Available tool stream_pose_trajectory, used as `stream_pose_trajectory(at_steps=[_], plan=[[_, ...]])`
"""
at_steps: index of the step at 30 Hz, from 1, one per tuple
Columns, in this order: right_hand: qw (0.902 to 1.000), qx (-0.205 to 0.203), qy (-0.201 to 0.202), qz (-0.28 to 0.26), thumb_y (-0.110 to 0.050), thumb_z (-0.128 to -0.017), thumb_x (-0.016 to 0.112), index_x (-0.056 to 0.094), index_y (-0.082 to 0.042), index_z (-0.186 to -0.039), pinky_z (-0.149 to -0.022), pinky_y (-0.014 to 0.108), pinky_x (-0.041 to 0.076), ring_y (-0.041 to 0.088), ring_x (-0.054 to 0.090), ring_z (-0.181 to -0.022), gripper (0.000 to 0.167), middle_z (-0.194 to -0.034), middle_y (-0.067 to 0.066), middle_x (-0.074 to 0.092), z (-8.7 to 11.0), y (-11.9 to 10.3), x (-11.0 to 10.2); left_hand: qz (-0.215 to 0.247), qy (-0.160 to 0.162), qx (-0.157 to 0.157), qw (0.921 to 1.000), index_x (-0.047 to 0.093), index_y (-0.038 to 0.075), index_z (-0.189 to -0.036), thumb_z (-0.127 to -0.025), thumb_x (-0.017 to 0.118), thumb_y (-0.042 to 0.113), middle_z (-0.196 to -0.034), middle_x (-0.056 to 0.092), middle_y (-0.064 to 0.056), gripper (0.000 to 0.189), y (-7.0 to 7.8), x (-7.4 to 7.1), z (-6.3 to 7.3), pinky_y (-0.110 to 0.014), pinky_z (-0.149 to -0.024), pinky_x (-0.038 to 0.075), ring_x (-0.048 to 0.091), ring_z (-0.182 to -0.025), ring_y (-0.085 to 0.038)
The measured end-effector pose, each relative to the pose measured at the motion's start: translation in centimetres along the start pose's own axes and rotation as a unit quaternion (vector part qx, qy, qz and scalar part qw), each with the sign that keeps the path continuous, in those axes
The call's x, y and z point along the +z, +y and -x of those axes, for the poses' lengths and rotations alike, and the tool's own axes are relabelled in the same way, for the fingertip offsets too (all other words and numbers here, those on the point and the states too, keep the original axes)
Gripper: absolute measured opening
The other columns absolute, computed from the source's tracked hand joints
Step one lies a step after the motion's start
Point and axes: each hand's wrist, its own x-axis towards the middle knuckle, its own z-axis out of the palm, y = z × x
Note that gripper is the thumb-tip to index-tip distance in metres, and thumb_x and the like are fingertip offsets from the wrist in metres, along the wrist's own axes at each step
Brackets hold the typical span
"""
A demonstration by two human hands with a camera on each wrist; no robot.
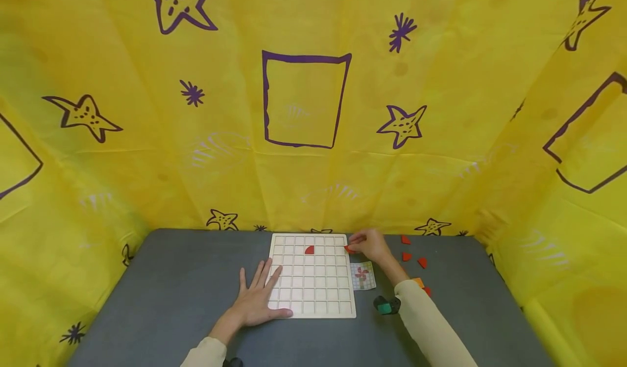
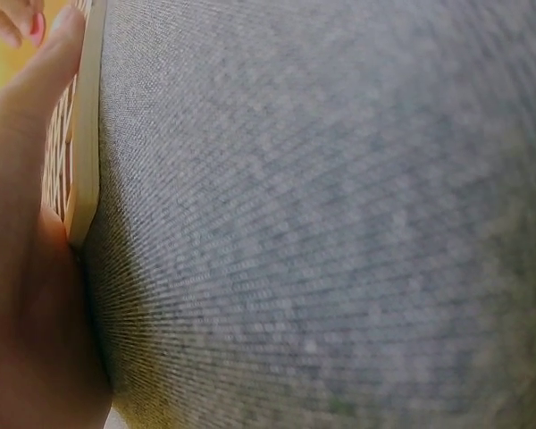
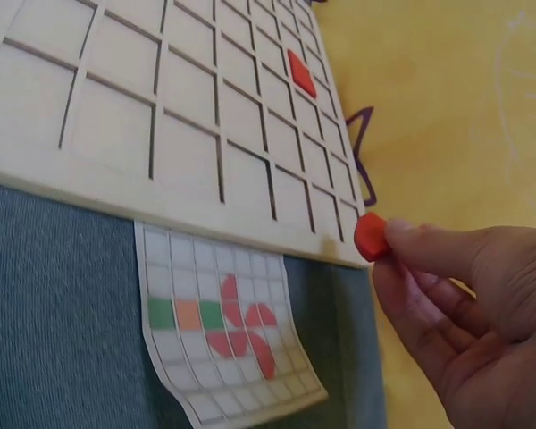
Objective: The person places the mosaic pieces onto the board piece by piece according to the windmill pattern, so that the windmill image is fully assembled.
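Observation:
A pale wooden grid board [image 1: 313,280] lies on the grey table. One red quarter-circle piece [image 1: 309,250] sits in a cell of its second row from the back. My left hand [image 1: 254,299] is spread over the board's left edge, fingers straight, thumb along the front corner. At the board's back right edge, my right hand [image 1: 369,244] pinches a second red piece [image 3: 372,237] between thumb and fingertips. A pattern card [image 3: 232,331] rests against the board's right side, printed with a red pinwheel and a green and orange stem.
To the right lie several loose red pieces [image 1: 422,262] and an orange piece [image 1: 418,282], partly behind the right forearm. A dark wrist device with a green part [image 1: 386,306] is at the right sleeve. A yellow patterned curtain [image 1: 303,193] encloses the table's back and sides.

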Motion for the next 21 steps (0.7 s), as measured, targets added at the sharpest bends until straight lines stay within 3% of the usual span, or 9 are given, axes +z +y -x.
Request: stream_pose_trajectory(at_steps=[6,16,21], plan=[[1.0,-0.007,-0.003,-0.004,0.003,-0.077,0.079,0.073,0.01,-0.093,-0.066,0.032,0.058,0.024,0.07,-0.073,0.018,-0.08,0.015,0.072,-0.1,-0.5,1.4,-0.001,-0.013,-0.011,0.9999,0.025,0.013,-0.156,-0.073,0.061,0.079,-0.163,0.005,-0.018,0.112,0.0,-0.1,-0.1,-0.072,-0.106,-0.011,0.006,-0.148,-0.041],[0.9998,-0.018,-0.008,0.005,-0.005,-0.078,0.081,0.075,0.004,-0.093,-0.063,0.028,0.053,0.019,0.067,-0.071,0.018,-0.08,0.009,0.073,-0.5,-1.3,3.5,0.01,0.013,0.008,0.9998,0.026,0.011,-0.155,-0.073,0.062,0.078,-0.162,0.006,-0.019,0.112,-0.1,0.3,0.1,-0.072,-0.105,-0.012,0.008,-0.147,-0.043],[0.9998,-0.005,-0.019,-0.011,-0.006,-0.079,0.081,0.076,0.002,-0.093,-0.063,0.028,0.053,0.016,0.066,-0.072,0.018,-0.08,0.007,0.072,-0.6,-1.6,4.5,-0.01,0.002,-0.006,0.9999,0.027,0.013,-0.156,-0.072,0.06,0.081,-0.163,0.007,-0.018,0.112,-0.2,0.3,-0.1,-0.073,-0.106,-0.009,0.008,-0.148,-0.041]])
